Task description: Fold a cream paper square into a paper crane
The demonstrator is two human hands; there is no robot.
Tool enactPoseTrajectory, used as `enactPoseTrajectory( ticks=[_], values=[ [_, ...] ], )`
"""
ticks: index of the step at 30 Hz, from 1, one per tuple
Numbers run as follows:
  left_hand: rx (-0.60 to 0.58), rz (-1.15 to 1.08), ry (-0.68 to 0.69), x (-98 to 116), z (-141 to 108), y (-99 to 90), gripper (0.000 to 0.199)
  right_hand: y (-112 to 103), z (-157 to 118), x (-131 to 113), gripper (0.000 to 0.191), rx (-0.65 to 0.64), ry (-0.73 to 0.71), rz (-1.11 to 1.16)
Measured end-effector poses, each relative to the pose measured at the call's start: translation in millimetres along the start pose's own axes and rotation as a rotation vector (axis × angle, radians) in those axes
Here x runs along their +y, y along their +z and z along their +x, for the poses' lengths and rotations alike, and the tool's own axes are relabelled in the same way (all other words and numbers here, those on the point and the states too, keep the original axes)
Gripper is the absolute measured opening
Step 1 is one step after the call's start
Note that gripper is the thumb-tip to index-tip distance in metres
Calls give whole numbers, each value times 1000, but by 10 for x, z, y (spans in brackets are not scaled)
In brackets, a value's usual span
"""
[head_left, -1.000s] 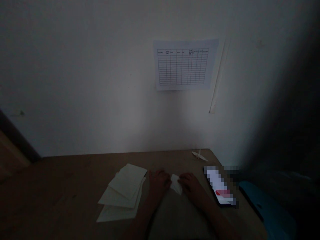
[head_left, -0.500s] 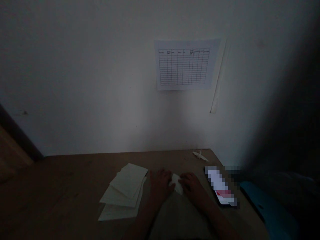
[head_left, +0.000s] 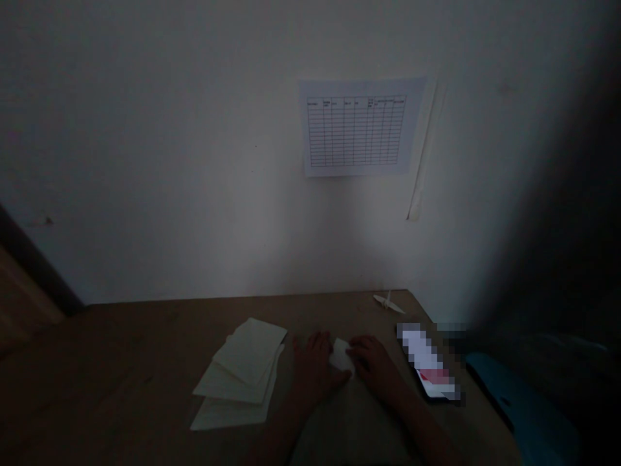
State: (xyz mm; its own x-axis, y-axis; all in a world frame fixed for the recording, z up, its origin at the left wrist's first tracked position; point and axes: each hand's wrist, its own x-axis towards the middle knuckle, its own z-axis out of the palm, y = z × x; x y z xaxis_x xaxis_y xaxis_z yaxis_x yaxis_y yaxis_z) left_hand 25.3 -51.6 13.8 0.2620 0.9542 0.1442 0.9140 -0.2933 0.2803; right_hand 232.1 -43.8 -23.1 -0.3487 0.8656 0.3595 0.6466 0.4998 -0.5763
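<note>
A small folded piece of white paper [head_left: 341, 353] lies on the brown table between my two hands. My left hand [head_left: 315, 367] is open, laid flat at its left side, fingers apart and thumb stretched across the paper's lower end. At the right edge, my right hand [head_left: 372, 359] has its fingers bent and closed on the paper; the dim light hides part of the thumb. Left of my hands is a fanned stack of pale paper sheets [head_left: 250, 356]. A small folded paper figure with pointed ends [head_left: 388, 303] sits near the back right corner.
A phone [head_left: 429, 362] with a lit, blurred screen lies right of my right hand. Past the table's [head_left: 121, 369] right edge is a blue object, perhaps a chair [head_left: 524, 408]. A printed table sheet [head_left: 359, 129] hangs on the wall behind.
My left thumb has slid right and down to the lower end of the folded paper, and the left fingers have spread slightly. The right hand has hardly moved.
</note>
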Motion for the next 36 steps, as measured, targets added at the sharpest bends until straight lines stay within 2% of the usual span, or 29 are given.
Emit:
enactPoseTrajectory(
  ticks=[4,9,14,16,21,27,36],
  values=[
    [-27,-5,-6,13,6,-46,79,0,0,-4,30,5,-8,-9],
    [-67,-34,-33,24,16,-45,95,-1,3,5,30,4,-10,1],
    [-76,-76,-43,-6,22,-52,99,-23,7,-5,30,-21,6,9],
    [-68,-93,-33,-40,25,-58,91,-36,6,-20,32,-21,8,12],
    [10,-104,7,-140,47,-7,29,-65,2,-67,34,-33,40,11],
    [71,-99,-28,-150,103,53,25,-64,41,-64,28,-44,57,-13],
    [32,-91,-56,-86,171,-19,22,-38,214,-32,22,-45,125,-161]
  ],
)
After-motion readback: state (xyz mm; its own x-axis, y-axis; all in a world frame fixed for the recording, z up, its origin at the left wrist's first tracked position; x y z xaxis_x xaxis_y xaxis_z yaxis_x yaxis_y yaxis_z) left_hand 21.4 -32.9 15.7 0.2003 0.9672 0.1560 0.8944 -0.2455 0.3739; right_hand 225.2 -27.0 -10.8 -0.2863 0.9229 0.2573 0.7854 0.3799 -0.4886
